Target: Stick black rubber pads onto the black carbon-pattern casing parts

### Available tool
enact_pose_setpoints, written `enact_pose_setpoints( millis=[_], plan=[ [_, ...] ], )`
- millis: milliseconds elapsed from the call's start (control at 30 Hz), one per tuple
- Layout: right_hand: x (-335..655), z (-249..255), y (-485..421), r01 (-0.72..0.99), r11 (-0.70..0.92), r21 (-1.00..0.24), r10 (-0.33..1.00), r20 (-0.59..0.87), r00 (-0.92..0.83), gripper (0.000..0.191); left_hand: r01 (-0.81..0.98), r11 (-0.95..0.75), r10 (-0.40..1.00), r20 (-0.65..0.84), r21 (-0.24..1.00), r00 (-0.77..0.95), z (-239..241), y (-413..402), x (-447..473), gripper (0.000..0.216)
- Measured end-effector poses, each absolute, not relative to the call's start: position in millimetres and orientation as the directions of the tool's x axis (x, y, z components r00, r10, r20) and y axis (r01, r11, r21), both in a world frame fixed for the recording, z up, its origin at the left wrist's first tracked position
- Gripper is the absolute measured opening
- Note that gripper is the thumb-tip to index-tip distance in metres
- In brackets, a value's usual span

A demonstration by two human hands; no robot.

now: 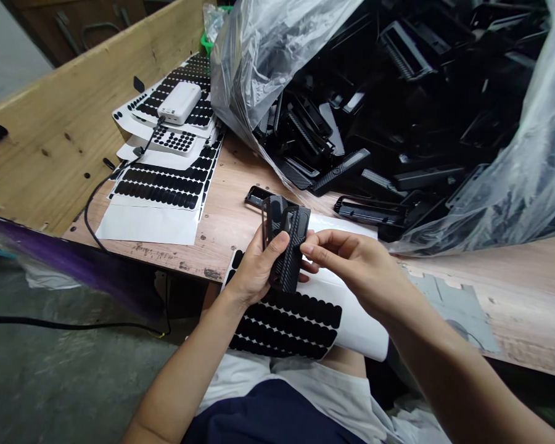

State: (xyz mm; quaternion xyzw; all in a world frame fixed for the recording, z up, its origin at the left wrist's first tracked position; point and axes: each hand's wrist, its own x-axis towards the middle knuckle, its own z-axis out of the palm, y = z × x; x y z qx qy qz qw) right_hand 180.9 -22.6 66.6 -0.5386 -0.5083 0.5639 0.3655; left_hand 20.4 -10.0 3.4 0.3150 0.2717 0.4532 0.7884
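My left hand (253, 272) is closed around black plastic parts (290, 265) with a carbon-fibre pattern, held upright above my lap. At least two long pieces seem to lie side by side in that grip. My right hand (358, 262) is pinched, thumb and forefinger meeting at the right edge of these parts; whatever is between the fingertips is too small to make out. Under both hands a white sheet of black oval stickers (296, 324) lies across my lap and leans on the table edge. Just behind the left hand, another black plastic piece (258, 196) rests on the table.
A large see-through plastic bag (245, 74) full of black plastic parts (346, 169) stands open at the back right. Sticker sheets (155, 223) are stacked at the left, with a white power bank (180, 103) and its black cable on top. A wooden board (74, 123) walls the left side.
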Motion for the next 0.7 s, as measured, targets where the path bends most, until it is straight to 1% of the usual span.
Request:
enact_pose_setpoints(
  millis=[433, 700],
  plan=[
    [180.5, 68.2, -22.0, 0.159, -0.204, -0.966, 0.96, -0.229, -0.163, 0.044, -0.552, 0.392, 0.884, -0.135, 0.736, 0.448, 4.6, -9.8, 20.2, 0.063],
    [174.9, 78.5, -22.2, 0.26, -0.189, -0.947, 0.973, -0.216, -0.079, 0.047, -0.568, 0.396, 0.889, -0.146, 0.722, 0.434, 3.5, -9.5, 20.5, 0.066]
  ],
)
